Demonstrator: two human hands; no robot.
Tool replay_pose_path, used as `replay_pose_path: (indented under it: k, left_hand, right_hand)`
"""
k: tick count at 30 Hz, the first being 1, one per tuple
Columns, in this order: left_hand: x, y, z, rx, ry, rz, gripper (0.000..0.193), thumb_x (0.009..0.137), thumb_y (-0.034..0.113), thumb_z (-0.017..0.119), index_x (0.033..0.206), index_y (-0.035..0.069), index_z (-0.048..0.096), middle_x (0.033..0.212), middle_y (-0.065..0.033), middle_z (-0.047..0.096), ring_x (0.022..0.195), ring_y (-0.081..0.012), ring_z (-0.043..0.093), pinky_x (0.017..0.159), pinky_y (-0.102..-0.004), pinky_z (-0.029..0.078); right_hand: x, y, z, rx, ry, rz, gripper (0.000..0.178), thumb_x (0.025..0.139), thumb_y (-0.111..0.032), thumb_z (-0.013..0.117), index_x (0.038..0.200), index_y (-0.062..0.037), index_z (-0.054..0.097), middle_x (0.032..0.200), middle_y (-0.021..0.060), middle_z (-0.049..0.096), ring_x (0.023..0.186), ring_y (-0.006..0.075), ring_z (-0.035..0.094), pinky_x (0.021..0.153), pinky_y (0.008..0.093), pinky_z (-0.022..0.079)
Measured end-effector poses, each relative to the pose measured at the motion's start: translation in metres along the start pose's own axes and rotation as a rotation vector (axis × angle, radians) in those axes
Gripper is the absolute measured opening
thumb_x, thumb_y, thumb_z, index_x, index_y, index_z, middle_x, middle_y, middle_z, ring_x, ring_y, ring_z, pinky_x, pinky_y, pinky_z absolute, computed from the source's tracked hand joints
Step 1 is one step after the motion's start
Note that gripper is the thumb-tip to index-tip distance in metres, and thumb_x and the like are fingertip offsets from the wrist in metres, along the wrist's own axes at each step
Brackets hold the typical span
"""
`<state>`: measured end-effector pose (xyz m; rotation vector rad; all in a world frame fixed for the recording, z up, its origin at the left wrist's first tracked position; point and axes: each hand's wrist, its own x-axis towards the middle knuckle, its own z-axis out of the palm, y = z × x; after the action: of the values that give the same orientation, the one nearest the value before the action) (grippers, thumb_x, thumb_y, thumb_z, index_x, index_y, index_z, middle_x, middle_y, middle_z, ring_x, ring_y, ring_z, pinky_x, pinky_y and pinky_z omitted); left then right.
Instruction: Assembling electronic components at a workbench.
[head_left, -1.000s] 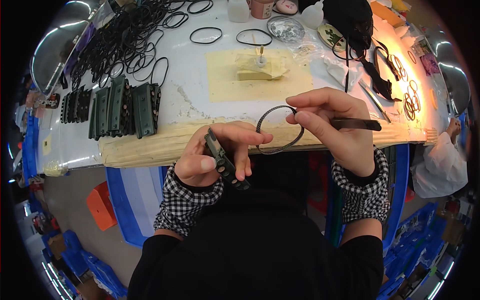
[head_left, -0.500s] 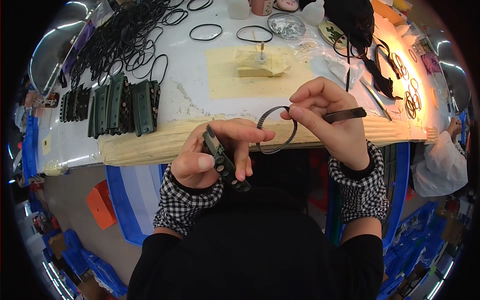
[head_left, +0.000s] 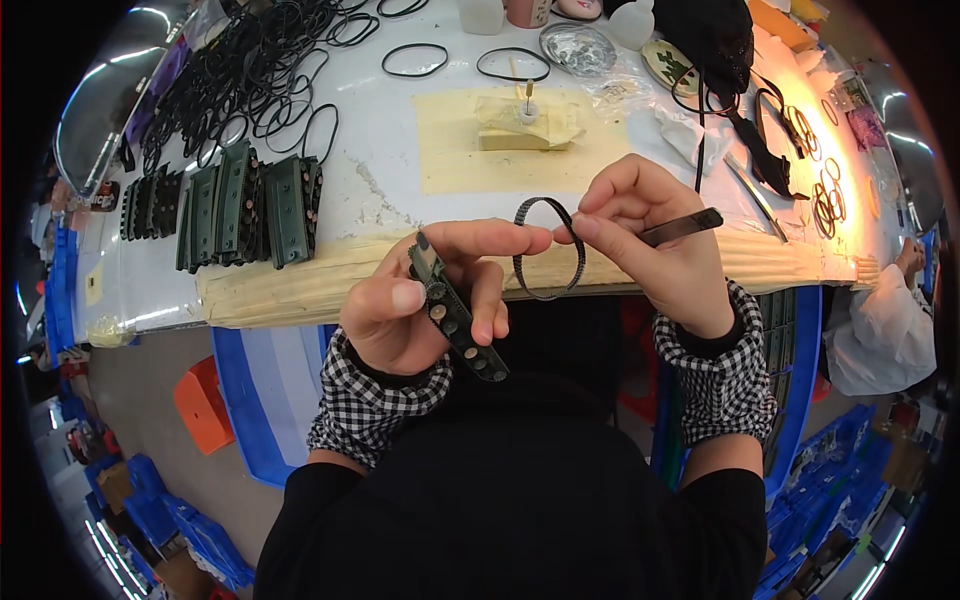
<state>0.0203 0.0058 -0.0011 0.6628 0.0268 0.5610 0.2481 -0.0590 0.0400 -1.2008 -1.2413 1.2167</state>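
Observation:
My left hand (head_left: 400,305) is closed around a narrow dark green part with small round wheels along its side (head_left: 457,318), like a toy tank's running gear. The part tilts down to the right between thumb and fingers. A thin black ribbed loop (head_left: 549,298), like a toy tank track, hangs upright between my hands. My left index fingertip reaches to the loop, at its upper part. My right hand (head_left: 665,255) pinches the loop's upper right edge between thumb and fingertips. A dark flat-ended tool, probably tweezers (head_left: 685,227), is tucked in the same hand.
Several green wheeled parts (head_left: 240,215) stand at the left of the white table, below a pile of black loops (head_left: 230,85). A taped block (head_left: 525,135) holds a small white pot. Two black loops (head_left: 415,60) lie behind it. A bright lit area with black bands (head_left: 825,200) is at right.
The loop has turned slightly in my fingers and sits a little higher. My right hand has moved slightly left, and the wheeled part now shows more of its wheels.

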Motion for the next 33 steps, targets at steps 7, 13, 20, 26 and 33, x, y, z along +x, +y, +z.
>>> replay_pose_path:
  k: [7,13,20,26,33]
  left_hand:
    - [0.001,0.001,0.000,-0.005,-0.027,-0.012,0.077,0.076,0.033,0.061,0.135,-0.012,0.043,0.141,-0.0285,0.045,0.070,-0.0193,0.062,0.073,-0.0350,0.052]
    - [0.005,-0.008,-0.009,-0.272,0.012,0.151,0.077,0.082,0.033,0.055,0.136,-0.019,0.036,0.139,-0.0306,0.043,0.079,-0.0186,0.062,0.084,-0.0343,0.057]
    - [0.004,-0.007,-0.011,-0.364,0.152,0.009,0.075,0.078,0.032,0.055,0.141,-0.007,0.040,0.145,-0.0200,0.043,0.074,-0.0155,0.056,0.078,-0.0312,0.049]
    - [0.002,-0.007,-0.014,-0.350,0.194,0.035,0.045,0.082,0.028,0.055,0.115,-0.001,0.059,0.129,-0.0220,0.053,0.076,-0.0177,0.057,0.082,-0.0352,0.051]
    - [-0.001,0.000,0.002,0.068,0.682,0.080,0.027,0.091,0.020,0.051,0.111,0.001,0.053,0.101,-0.0135,0.060,0.084,-0.0201,0.061,0.089,-0.0433,0.053]
  right_hand:
    - [-0.001,0.000,-0.002,-0.070,-0.013,-0.004,0.007,0.089,-0.001,0.063,0.096,0.0002,0.062,0.085,0.0051,0.069,0.074,0.0063,0.062,0.061,0.0198,0.044]
    - [-0.004,-0.001,-0.003,-0.517,-0.190,-0.382,0.028,0.079,0.003,0.067,0.105,-0.0067,0.069,0.086,0.0044,0.064,0.067,0.0135,0.060,0.054,0.0256,0.044]
    - [-0.017,-0.010,0.003,-0.897,-0.146,-0.496,0.025,0.072,0.000,0.077,0.094,-0.0097,0.071,0.091,0.0060,0.061,0.055,0.0146,0.055,0.049,0.0296,0.043]
    - [-0.022,-0.014,0.005,-0.650,0.040,-0.435,0.016,0.076,0.005,0.073,0.090,-0.0021,0.069,0.096,0.0096,0.063,0.059,0.0089,0.051,0.048,0.0230,0.037]
    - [-0.028,-0.008,0.026,-0.187,0.299,-0.145,0.008,0.087,0.000,0.066,0.095,0.0020,0.066,0.082,0.0028,0.065,0.061,0.0014,0.044,0.054,0.0183,0.033]
